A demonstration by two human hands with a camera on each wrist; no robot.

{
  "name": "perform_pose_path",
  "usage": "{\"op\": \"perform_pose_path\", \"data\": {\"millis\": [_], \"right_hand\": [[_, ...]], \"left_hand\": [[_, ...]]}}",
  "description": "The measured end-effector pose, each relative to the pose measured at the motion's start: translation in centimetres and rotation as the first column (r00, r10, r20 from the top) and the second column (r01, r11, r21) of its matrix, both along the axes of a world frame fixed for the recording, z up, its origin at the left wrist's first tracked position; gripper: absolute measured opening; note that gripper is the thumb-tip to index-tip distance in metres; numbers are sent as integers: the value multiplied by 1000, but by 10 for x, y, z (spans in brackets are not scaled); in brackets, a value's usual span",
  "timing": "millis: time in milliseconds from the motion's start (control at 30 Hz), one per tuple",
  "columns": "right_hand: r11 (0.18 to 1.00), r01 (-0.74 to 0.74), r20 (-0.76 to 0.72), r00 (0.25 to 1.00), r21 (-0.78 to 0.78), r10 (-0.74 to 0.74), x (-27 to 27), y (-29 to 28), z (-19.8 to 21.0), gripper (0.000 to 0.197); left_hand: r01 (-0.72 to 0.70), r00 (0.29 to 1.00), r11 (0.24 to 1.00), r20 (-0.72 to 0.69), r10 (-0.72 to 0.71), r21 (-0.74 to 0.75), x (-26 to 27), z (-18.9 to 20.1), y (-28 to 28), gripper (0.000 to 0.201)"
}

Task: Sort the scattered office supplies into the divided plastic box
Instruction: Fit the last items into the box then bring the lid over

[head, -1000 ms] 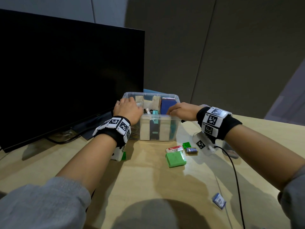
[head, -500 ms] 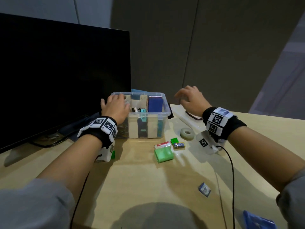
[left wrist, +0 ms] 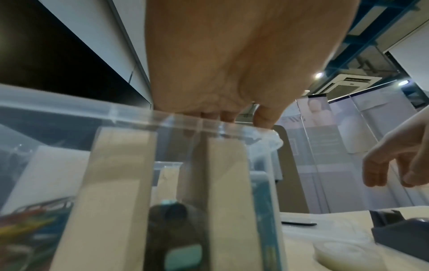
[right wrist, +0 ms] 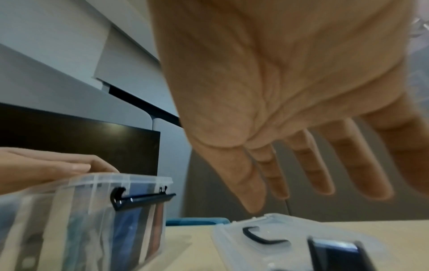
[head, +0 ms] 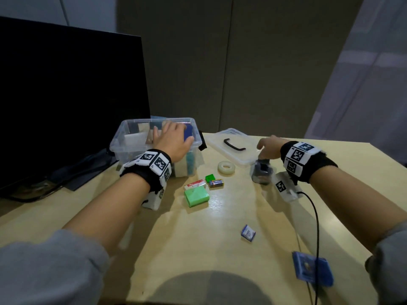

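Both hands show a loose, released grip. The left hand (head: 174, 140) lies flat, fingers straight, across the top of the clear divided plastic box (head: 123, 137), palm over its right-hand compartments and the thumb at the near rim; it clasps nothing. The right hand (head: 267, 147) hangs with fingers spread and slack just above a small dark tape dispenser (head: 262, 172); I cannot tell whether the fingertips touch it.

The box stands at the back of the pale wooden bench (head: 198, 238), hard against the base of a big black monitor (head: 66, 95) on its left, so there is no room on that side. Cardboard dividers stand upright inside it, with a dark marker between two of them and coloured clips in the left cell. To its right lies the clear plastic lid with a black handle (head: 234, 145), flat on the bench, the dispenser at its near edge.

Open bench lies in front of the box. Scattered there are a whitish roll of tape (head: 226, 167), a small green cube (head: 209, 178), a little battery (head: 217, 183), a red-and-white flat packet (head: 195, 185) and a green rectangular block (head: 196, 196), close together. Well apart, nearer the front edge, sit a small blue-and-white packet (head: 248, 232) and a blue flat card (head: 311, 268), crossed by a black cable (head: 317, 221) from the right wrist.
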State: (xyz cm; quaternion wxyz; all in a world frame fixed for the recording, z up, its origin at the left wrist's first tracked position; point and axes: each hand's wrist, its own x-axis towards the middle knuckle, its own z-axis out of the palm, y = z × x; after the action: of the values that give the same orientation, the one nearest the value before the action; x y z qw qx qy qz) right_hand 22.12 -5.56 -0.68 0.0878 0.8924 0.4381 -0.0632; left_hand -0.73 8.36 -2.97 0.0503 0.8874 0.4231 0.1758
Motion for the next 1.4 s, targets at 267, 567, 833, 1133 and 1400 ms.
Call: {"op": "perform_pose_path", "data": {"millis": [267, 567, 833, 1133, 1400], "right_hand": [[986, 163, -146, 977, 42, -155, -1, -4, -27, 40], [980, 194, -231, 956, 43, -179, 8, 6, -39, 35], [998, -9, -119, 993, 61, 16, 15, -5, -49, 10], [915, 404, -640, 707, 17, -300, 7, -2, -1, 18], [922, 366, -781, 609, 125, -136, -2, -5, 50, 31]], "left_hand": [[-3, 998, 999, -61, 0, -51, 1, -11, -7, 45], [14, 993, 988, -111, -32, -155, -3, 2, -10, 47], [-18, 988, 977, -153, -15, -213, -2, 4, -12, 49], [-42, 983, 972, -182, 0, -230, 0, 6, -12, 49], [-30, 980, 964, -197, -24, -265, -3, 12, -13, 50]]}}
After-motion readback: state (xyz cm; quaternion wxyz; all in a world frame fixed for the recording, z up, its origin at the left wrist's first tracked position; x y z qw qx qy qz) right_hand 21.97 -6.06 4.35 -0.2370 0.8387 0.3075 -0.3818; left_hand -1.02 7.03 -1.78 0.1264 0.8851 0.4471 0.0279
